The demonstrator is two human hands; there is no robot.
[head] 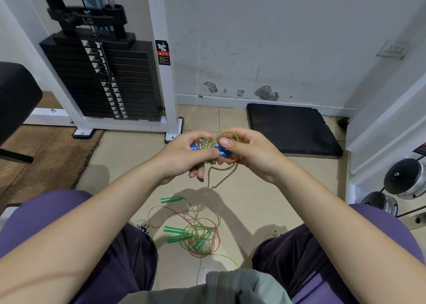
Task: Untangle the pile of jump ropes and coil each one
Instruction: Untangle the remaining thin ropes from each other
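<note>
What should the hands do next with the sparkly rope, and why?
Probably wrap the dangling tail around once more: both hands, left and right, hold the blue handles with coils already around them, yet some rope hangs loose.

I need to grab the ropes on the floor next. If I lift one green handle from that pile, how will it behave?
Probably floppy: the thin cords lie in loose, overlapping loops. Lifting one green handle would likely drag the tangle along, since green and reddish cords cross each other. The handles look like light plastic and rounded, so they may roll on the tile floor.
</note>
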